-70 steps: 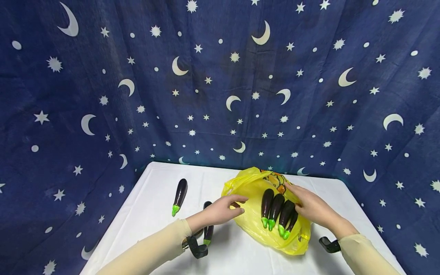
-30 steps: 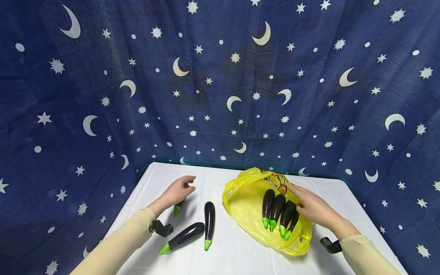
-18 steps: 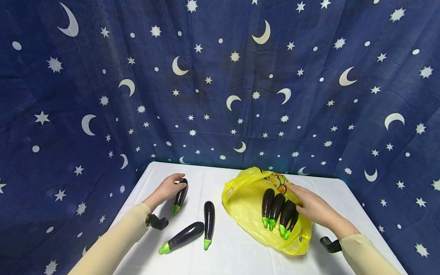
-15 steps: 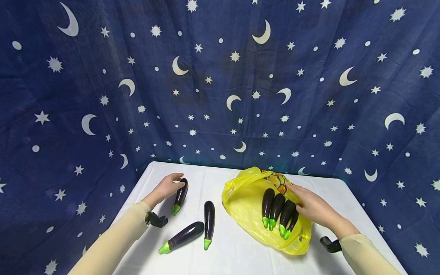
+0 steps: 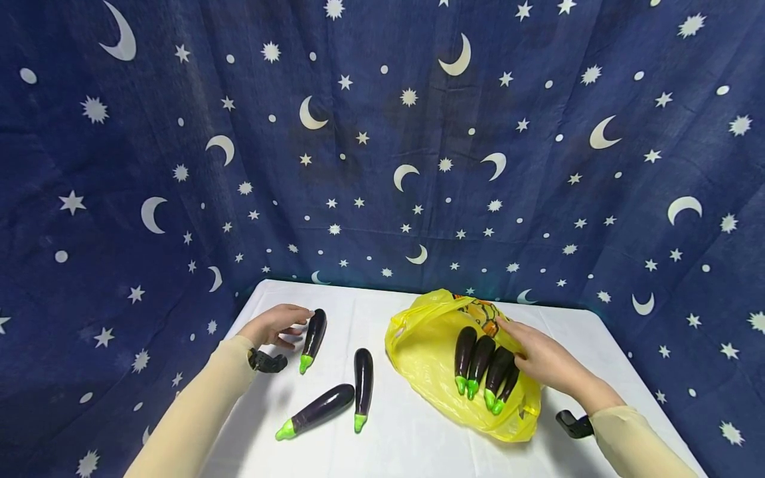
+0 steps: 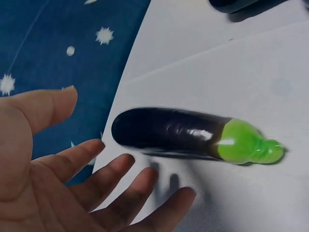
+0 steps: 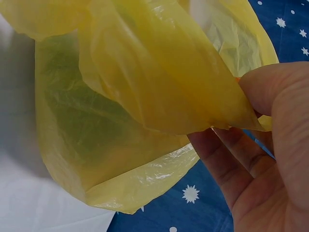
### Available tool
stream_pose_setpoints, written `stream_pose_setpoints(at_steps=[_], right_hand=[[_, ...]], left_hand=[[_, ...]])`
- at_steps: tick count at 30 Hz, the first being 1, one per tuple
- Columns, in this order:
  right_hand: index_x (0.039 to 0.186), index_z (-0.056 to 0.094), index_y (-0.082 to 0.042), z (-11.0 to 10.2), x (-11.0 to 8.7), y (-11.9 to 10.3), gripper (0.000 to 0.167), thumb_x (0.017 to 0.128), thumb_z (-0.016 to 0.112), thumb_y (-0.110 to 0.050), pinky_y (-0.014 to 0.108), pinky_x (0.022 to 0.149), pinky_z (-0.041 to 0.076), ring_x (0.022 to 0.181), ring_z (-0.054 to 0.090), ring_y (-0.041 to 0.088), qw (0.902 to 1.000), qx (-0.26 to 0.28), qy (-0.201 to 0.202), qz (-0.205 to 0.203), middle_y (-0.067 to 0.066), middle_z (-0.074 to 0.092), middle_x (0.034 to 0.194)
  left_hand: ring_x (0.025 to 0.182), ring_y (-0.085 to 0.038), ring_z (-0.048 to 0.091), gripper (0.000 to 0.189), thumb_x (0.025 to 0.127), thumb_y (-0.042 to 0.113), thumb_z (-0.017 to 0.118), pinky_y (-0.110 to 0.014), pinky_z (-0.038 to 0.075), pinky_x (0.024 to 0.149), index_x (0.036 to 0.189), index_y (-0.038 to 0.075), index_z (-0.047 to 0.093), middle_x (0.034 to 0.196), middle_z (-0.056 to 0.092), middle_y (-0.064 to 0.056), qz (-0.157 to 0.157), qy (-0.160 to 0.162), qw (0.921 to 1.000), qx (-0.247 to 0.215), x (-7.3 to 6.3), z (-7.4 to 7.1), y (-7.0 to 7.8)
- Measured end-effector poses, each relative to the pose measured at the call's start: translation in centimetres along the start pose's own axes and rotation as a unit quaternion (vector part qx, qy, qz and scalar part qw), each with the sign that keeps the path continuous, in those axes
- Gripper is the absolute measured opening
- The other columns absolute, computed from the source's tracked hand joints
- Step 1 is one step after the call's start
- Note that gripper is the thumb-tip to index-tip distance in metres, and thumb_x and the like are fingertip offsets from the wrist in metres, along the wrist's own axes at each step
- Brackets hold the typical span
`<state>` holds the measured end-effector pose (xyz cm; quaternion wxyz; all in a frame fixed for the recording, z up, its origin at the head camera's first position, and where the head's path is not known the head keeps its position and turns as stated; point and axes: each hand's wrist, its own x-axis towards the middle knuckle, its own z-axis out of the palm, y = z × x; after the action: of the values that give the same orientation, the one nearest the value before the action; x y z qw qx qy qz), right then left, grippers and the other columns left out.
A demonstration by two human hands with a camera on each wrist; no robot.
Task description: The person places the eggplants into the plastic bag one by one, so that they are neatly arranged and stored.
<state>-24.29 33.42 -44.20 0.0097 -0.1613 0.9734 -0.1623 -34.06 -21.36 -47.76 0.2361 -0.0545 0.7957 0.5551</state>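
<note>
At the far left of the table an eggplant (image 5: 313,340) with a green stem end lies on the white cloth. My left hand (image 5: 277,325) is just left of it, fingers extended, holding nothing. The left wrist view has the same eggplant (image 6: 169,133) stretched out beyond the fingertips (image 6: 186,195), the palm turned toward it. My right hand (image 5: 546,355) pinches the edge of a yellow plastic bag (image 5: 418,372) between thumb and fingers, as the right wrist view shows. Several eggplants (image 5: 481,364) lie side by side in the bag's open mouth.
Two more eggplants lie on the cloth between my left hand and the bag, one slanted (image 5: 323,408) and one nearly straight (image 5: 363,385). A dark blue curtain (image 5: 382,166) with moons and stars hangs behind and around the white table (image 5: 418,458).
My left hand has gone from beside the bag to the far-left eggplant, come over its top end, then drawn slightly left with fingers spread. The right hand keeps its hold on the bag.
</note>
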Motion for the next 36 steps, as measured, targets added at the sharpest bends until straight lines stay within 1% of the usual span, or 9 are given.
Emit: stream_pose_setpoints(at_steps=[3,7,11,15,18,20,25,29,36], right_hand=[[0.158,0.038,-0.006,0.0,0.0,0.0,0.075,0.089,0.066,0.001,0.064,0.111,0.036,0.141,0.040,0.045,1.0000,-0.001,0.000,-0.001,0.021,0.041,0.157],[0.158,0.037,-0.006,0.0,0.1,-0.1,0.075,0.089,0.066,0.001,0.064,0.111,0.036,0.142,0.039,0.045,1.0000,0.000,-0.001,-0.002,0.021,0.041,0.157],[0.158,0.037,-0.007,0.0,0.1,-0.1,0.075,0.089,0.066,0.001,0.064,0.111,0.036,0.142,0.040,0.045,1.0000,0.001,-0.001,0.000,0.021,0.041,0.157],[0.158,0.038,-0.006,0.0,0.2,-0.1,0.075,0.089,0.066,0.001,0.064,0.111,0.036,0.141,0.040,0.045,1.0000,0.001,-0.003,0.002,0.021,0.042,0.156],[0.158,0.039,-0.006,0.0,0.2,-0.2,0.075,0.088,0.067,0.001,0.064,0.111,0.036,0.141,0.040,0.045,1.0000,-0.001,-0.002,0.002,0.021,0.043,0.156],[0.157,0.039,-0.005,0.0,0.3,-0.2,0.075,0.088,0.067,0.001,0.064,0.111,0.036,0.141,0.040,0.046,1.0000,-0.004,-0.001,-0.001,0.022,0.043,0.156],[0.158,0.039,-0.006,0.0,0.3,-0.3,0.075,0.089,0.067,0.001,0.064,0.111,0.036,0.141,0.040,0.046,1.0000,-0.003,-0.006,0.004,0.022,0.042,0.156],[0.158,0.039,-0.006,0.0,0.3,-0.3,0.075,0.089,0.068,0.001,0.065,0.110,0.036,0.141,0.040,0.046,1.0000,-0.003,-0.006,0.007,0.022,0.042,0.156],[0.157,0.039,-0.005,0.1,0.2,-0.2,0.075,0.089,0.068,0.001,0.065,0.111,0.035,0.141,0.039,0.046,0.9999,-0.006,-0.005,0.006,0.022,0.042,0.156]], left_hand=[[0.122,-0.041,0.053,0.063,0.102,0.036,0.060,-0.056,0.057,0.089,0.149,-0.002,0.041,0.144,0.045,-0.028,-0.026,0.004,0.9991,-0.033,0.5,-0.2,-0.3],[0.119,-0.039,0.058,0.062,0.102,0.037,0.060,-0.054,0.058,0.088,0.148,-0.002,0.044,0.137,0.052,-0.025,-0.049,0.003,0.9974,-0.053,1.0,-0.3,-0.6],[0.108,-0.036,0.062,0.058,0.101,0.040,0.062,-0.051,0.060,0.084,0.139,-0.001,0.051,0.122,0.059,-0.022,-0.067,0.014,0.9963,-0.052,1.4,-0.1,-0.8],[0.095,-0.032,0.064,0.055,0.097,0.043,0.067,-0.049,0.061,0.076,0.130,0.001,0.056,0.112,0.060,-0.019,-0.083,0.032,0.9952,-0.041,1.5,0.1,-0.9],[0.090,-0.031,0.065,0.054,0.095,0.043,0.069,-0.046,0.061,0.073,0.127,0.001,0.058,0.108,0.061,-0.018,-0.082,0.031,0.9959,-0.025,1.6,0.2,-0.9],[0.089,-0.031,0.066,0.054,0.095,0.042,0.070,-0.044,0.061,0.073,0.127,0.000,0.059,0.107,0.061,-0.018,-0.073,0.026,0.9969,-0.012,1.6,0.4,-0.8],[0.088,-0.031,0.068,0.053,0.095,0.035,0.071,-0.043,0.061,0.075,0.133,0.000,0.057,0.115,0.058,-0.020,-0.061,0.008,0.9980,0.016,1.8,0.7,-0.7],[0.086,-0.030,0.069,0.056,0.096,0.029,0.071,-0.042,0.061,0.075,0.140,0.000,0.053,0.119,0.058,-0.020,-0.060,-0.006,0.9980,0.019,2.2,0.8,-0.7],[0.082,-0.026,0.070,0.066,0.093,0.020,0.075,-0.042,0.061,0.073,0.146,-0.001,0.043,0.107,0.068,-0.016,-0.067,-0.008,0.9976,0.020,2.9,0.9,-1.2]])
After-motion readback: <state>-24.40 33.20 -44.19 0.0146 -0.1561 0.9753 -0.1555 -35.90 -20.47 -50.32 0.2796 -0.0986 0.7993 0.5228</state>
